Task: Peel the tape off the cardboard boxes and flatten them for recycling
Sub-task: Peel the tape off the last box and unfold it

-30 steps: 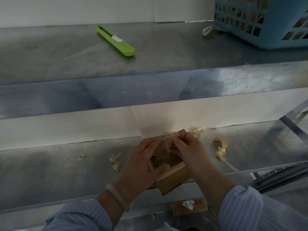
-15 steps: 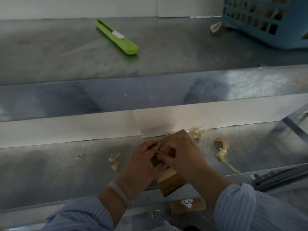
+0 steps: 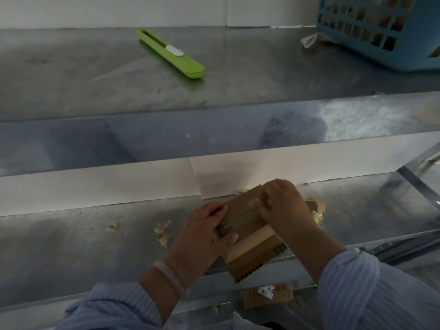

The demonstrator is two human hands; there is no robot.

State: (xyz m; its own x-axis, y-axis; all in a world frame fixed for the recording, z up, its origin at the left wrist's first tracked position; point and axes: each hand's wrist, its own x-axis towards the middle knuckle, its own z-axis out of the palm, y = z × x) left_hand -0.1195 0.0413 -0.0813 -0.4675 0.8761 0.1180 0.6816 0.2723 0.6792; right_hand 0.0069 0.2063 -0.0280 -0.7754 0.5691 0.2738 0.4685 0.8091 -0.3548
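Observation:
A small brown cardboard box (image 3: 247,225) rests on the lower metal shelf (image 3: 71,246), held between both hands. My left hand (image 3: 204,232) grips its left end, thumb across the near face. My right hand (image 3: 283,208) is on the box's far right corner, with its fingertips pinched at a strip of clear tape (image 3: 253,201) on the top face. The box's near end juts over the shelf's front edge.
Scraps of peeled tape (image 3: 163,233) lie on the shelf left and right of the box. A green box cutter (image 3: 171,54) lies on the upper shelf, a blue plastic basket (image 3: 381,29) at its far right. Another cardboard piece (image 3: 266,295) lies below.
The box has been turned so a broad taped face is up. My right hand moved from the box's middle to its far right corner, onto the tape strip.

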